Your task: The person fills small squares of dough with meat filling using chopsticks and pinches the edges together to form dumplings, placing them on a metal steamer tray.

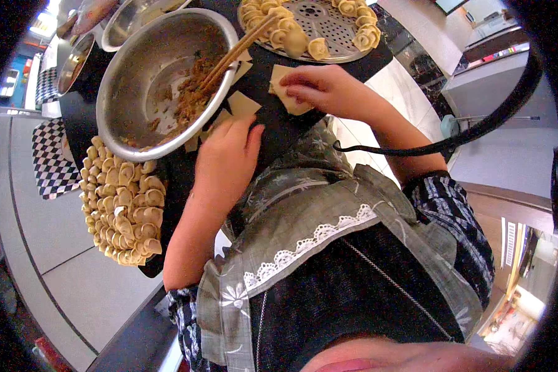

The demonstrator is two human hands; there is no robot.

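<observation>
Over several loose square dough wrappers [244, 104] beside the bowl rests my left hand [228, 153], its thumb apart from the fingers. Its fingertips partly hide the wrappers, so I cannot tell whether it grips one. My right hand [328, 88] has its fingertips on a pale dough wrapper [297, 108] near the table's edge. A large steel bowl [135, 81] stands tilted in view to the left of my hands. Brown minced filling [190, 93] clings to its right side, and wooden chopsticks [239, 51] lean over the rim.
Folded dumplings [121, 200] sit in packed rows left of my left arm. Beyond my right hand, a perforated steel steamer plate [323, 21] carries more dumplings [318, 48]. Further bowls [74, 65] stand at the back left. A black strap [400, 151] crosses before my right forearm.
</observation>
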